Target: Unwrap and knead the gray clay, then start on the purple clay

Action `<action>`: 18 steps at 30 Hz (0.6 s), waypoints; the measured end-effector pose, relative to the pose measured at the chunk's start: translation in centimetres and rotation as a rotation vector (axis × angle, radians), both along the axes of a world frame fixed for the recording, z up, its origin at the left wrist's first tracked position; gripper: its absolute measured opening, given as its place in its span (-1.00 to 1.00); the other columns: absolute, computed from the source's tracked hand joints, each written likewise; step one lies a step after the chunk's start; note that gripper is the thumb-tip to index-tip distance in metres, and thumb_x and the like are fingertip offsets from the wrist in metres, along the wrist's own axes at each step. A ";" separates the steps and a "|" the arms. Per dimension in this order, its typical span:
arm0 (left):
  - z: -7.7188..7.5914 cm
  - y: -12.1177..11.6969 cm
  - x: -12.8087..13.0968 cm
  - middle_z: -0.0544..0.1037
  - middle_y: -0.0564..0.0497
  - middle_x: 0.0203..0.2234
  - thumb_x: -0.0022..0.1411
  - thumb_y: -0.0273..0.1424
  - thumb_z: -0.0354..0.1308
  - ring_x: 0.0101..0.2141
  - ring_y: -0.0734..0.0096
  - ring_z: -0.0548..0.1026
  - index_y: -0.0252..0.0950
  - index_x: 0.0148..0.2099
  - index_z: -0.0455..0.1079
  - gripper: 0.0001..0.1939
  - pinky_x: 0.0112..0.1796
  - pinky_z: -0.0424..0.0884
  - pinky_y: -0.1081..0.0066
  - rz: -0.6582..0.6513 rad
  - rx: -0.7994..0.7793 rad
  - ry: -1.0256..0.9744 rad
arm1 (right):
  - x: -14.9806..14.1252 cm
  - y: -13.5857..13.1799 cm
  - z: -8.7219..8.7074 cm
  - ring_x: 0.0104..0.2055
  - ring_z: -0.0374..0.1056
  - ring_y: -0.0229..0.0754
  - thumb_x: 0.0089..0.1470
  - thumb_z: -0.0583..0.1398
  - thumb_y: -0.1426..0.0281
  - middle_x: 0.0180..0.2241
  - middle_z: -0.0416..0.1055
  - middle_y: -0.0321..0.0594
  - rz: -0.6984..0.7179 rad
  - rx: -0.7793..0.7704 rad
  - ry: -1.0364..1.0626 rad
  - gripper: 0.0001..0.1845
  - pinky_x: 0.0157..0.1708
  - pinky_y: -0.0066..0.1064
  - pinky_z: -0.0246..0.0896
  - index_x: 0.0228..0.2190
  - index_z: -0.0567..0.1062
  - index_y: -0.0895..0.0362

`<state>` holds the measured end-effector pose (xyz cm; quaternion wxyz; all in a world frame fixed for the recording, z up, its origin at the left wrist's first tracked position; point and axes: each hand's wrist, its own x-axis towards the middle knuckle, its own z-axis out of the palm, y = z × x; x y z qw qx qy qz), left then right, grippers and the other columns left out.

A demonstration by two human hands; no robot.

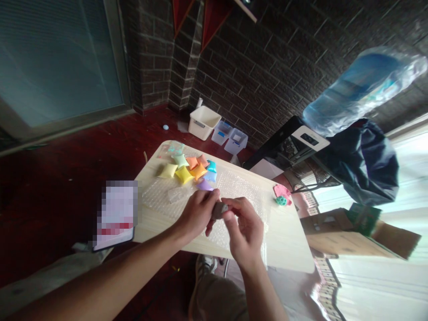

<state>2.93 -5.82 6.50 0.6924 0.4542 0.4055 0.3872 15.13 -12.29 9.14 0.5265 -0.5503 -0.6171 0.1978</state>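
Over the table, my left hand [200, 209] is closed around a small grey-brown lump of modelling clay [219, 210]. My right hand [245, 223] pinches the lump's right end between thumb and fingertips, where a tiny pale spot shows. Just beyond my hands lie several pillow-shaped packets of coloured clay: a yellow packet [183, 174], an orange packet [199, 170] and a purple packet [204, 184] are among them. Bubble wrap [230, 187] is spread beneath my hands. A clear plastic piece [179, 195] rests on it, left of my left hand.
On the pale table [290, 245], a pink piece [280, 191] and a green openwork ball [281, 200] sit at the right edge. Plastic bins [203, 122] stand on the floor behind. A cardboard box [351, 236] is at the right, below a wrapped water bottle [361, 89].
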 end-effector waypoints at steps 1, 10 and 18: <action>0.0 0.1 -0.1 0.27 0.14 -0.77 0.40 -0.07 0.07 -0.77 0.48 0.25 -0.22 -0.49 0.31 -0.54 -0.71 0.07 0.47 0.005 0.105 0.085 | 0.0 0.1 -0.2 -0.24 0.43 -0.08 0.38 0.21 0.15 -0.29 0.51 -0.19 -0.027 0.003 0.089 -0.72 -0.22 -0.23 0.34 -0.14 0.65 0.03; 0.4 -0.7 0.4 0.46 0.04 -0.65 0.40 -0.37 0.05 -0.59 0.45 0.38 -0.27 -0.52 0.30 -0.61 -0.48 0.08 0.39 -0.047 0.593 0.448 | -1.3 0.5 -2.7 0.38 0.25 0.10 0.42 -0.03 -0.11 0.31 0.40 -0.14 -0.031 -0.137 0.459 -0.38 0.39 0.10 0.01 0.21 0.49 -0.05; 1.1 -1.6 0.4 0.57 -0.03 -0.53 0.46 -0.30 0.02 -0.51 0.39 0.48 -0.29 -0.40 0.40 -0.64 -0.46 0.19 0.39 -0.053 0.537 0.372 | -2.8 0.0 -1.9 0.16 0.43 0.09 0.35 0.03 -0.15 0.13 0.55 -0.14 -0.138 -0.168 0.582 -0.38 0.16 0.01 0.34 0.07 0.58 -0.02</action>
